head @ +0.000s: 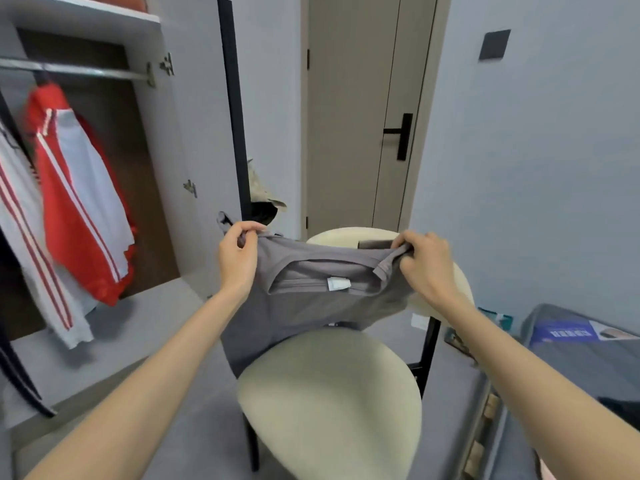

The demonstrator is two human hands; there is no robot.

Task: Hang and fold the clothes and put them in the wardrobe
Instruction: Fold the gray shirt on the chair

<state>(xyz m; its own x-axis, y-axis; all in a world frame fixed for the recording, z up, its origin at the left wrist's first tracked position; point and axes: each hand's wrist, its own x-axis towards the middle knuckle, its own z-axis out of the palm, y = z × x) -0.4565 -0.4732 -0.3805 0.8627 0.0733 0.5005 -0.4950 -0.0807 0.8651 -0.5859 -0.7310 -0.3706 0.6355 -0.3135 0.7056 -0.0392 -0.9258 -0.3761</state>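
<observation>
**Step in Hand: Grey T-Shirt Stretched by the Shoulders Over the Chair**

The grey T-shirt (311, 306) hung above the chair (329, 410). Its lower part was draped over the far-left edge of the seat, and its top was held up in front of the backrest. The left hand (239, 251) pinched one shoulder on the chair's left side, fingers and thumb curled round a bunch of fabric. The right hand (424, 261) gripped the opposite shoulder on the chair's right side, fingers curled round the seam. The neckline faced the camera, with the white label (338, 283) showing inside the collar between the hands.

Judged step: the garment was being spread out ahead of folding or hanging. Which of the two could not be told. No free hanger was visible near the chair.

Judged next move, one of two:
- Lay the shirt flat on the seat and fold it. This calls for even tension on both shoulders so that the collar stays centred.
- Carry the shirt to the wardrobe (149, 168), left of the chair, where the rail (76, 71) already bore a red-and-white jacket (79, 188).
</observation>
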